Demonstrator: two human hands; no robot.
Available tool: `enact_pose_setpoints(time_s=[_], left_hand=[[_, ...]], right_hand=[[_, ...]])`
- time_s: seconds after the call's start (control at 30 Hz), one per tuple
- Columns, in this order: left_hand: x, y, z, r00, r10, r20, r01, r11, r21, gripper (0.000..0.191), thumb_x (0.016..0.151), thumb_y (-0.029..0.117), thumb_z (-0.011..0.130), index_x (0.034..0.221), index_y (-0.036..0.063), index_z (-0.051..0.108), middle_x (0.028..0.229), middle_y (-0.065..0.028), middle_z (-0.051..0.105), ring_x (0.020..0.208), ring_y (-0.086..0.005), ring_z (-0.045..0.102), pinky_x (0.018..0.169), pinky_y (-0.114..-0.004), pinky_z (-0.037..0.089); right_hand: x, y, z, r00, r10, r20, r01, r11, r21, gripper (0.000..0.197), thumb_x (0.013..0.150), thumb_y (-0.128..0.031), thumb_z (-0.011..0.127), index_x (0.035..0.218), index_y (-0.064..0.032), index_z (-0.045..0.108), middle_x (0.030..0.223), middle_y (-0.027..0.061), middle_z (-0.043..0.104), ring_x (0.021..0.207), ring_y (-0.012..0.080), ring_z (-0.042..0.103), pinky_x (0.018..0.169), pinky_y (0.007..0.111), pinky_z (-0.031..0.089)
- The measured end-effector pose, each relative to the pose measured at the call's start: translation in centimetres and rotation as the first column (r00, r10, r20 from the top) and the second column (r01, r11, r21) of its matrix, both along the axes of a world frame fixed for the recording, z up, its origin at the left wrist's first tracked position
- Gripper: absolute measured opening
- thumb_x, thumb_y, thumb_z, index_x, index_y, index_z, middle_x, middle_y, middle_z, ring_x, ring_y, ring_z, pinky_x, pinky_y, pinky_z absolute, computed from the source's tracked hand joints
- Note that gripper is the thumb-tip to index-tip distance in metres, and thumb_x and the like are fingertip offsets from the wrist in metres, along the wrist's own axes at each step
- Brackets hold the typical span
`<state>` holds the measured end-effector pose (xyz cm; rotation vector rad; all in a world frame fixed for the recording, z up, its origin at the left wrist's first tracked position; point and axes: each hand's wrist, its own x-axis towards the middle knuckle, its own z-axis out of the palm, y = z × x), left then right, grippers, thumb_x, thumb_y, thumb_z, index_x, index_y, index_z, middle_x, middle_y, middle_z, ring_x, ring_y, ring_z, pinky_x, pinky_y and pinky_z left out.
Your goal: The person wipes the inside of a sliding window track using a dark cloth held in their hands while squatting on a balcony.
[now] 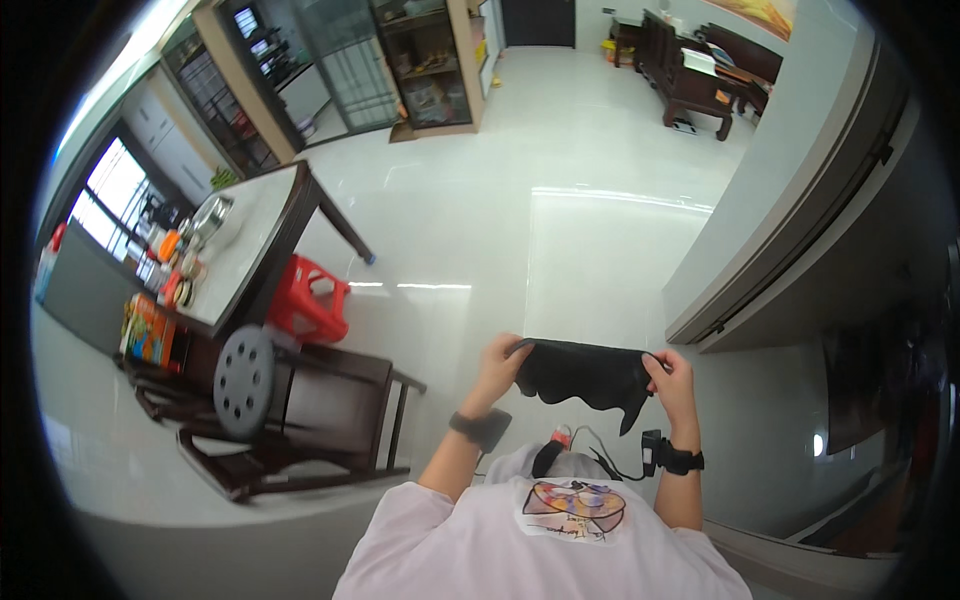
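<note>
A black piece of cloth (581, 373) is stretched between my two hands, in front of my body and above the tiled floor. Its upper edge runs nearly straight, while the lower edge hangs in waves, with a pointed corner at the right. My left hand (500, 373) pinches the cloth's upper left corner. At the upper right corner, my right hand (673, 382) grips it between thumb and fingers. Each wrist wears a black strap with a small device, and a cable runs from the right device (651, 454) towards my waist. What kind of cloth item it is, I cannot tell.
Left of me stand a dark wooden chair (330, 409), a grey round stool top with holes (244, 381), a red plastic stool (311, 300) and a table (259, 225) bearing jars. A wall edge (750, 255) rises on the right. Wooden seating (694, 82) stands far off.
</note>
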<state>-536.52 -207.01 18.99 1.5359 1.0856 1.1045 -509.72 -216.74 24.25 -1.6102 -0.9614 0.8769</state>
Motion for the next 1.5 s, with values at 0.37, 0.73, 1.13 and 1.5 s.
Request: enact_pose_setpoints(time_s=[0.37,0.73,1.13,1.5], left_hand=[[8.4,21.8,1.6,0.987,0.000,-0.161,-0.013,0.997,-0.077,0.016,0.083,0.015,0.060,0.084,-0.0006,0.063,0.070,-0.0059,0.062,0.062,-0.0122,0.055,0.057,-0.027,0.044],[28.4,48.2,8.4,0.960,-0.235,-0.155,0.225,0.971,-0.079,0.019,0.082,0.016,0.062,0.083,-0.0023,0.062,0.069,-0.0071,0.061,0.061,-0.0129,0.055,0.056,-0.026,0.044],[54.3,66.7,11.8,0.937,-0.338,-0.081,0.326,0.935,-0.137,0.020,0.084,0.017,0.061,0.079,-0.0020,0.061,0.063,-0.0012,0.057,0.058,-0.0067,0.049,0.051,-0.023,0.038],[77.3,83.5,11.1,0.888,-0.457,-0.051,0.447,0.884,-0.138,0.020,0.084,0.018,0.063,0.081,-0.0016,0.062,0.068,-0.0005,0.059,0.062,-0.0059,0.051,0.054,-0.022,0.040]], right_hand=[[9.3,22.1,-0.7,1.000,0.026,-0.013,-0.026,0.999,0.038,0.016,0.084,-0.016,0.063,0.082,-0.0001,0.060,0.061,0.0012,0.055,0.049,0.0061,0.050,0.046,0.021,0.041],[25.9,41.3,3.2,0.938,-0.248,0.243,0.218,0.965,0.144,0.019,0.080,-0.016,0.066,0.082,0.0027,0.062,0.073,0.0083,0.062,0.063,0.0125,0.058,0.060,0.026,0.047],[51.0,60.7,6.5,0.898,-0.395,0.192,0.372,0.917,0.145,0.022,0.079,-0.019,0.067,0.081,0.0026,0.062,0.072,0.0096,0.061,0.061,0.0148,0.057,0.058,0.027,0.046],[71.4,74.1,4.9,0.838,-0.519,0.167,0.502,0.854,0.138,0.020,0.080,-0.018,0.067,0.082,0.0014,0.061,0.067,0.0042,0.061,0.062,0.0087,0.055,0.057,0.023,0.044]])
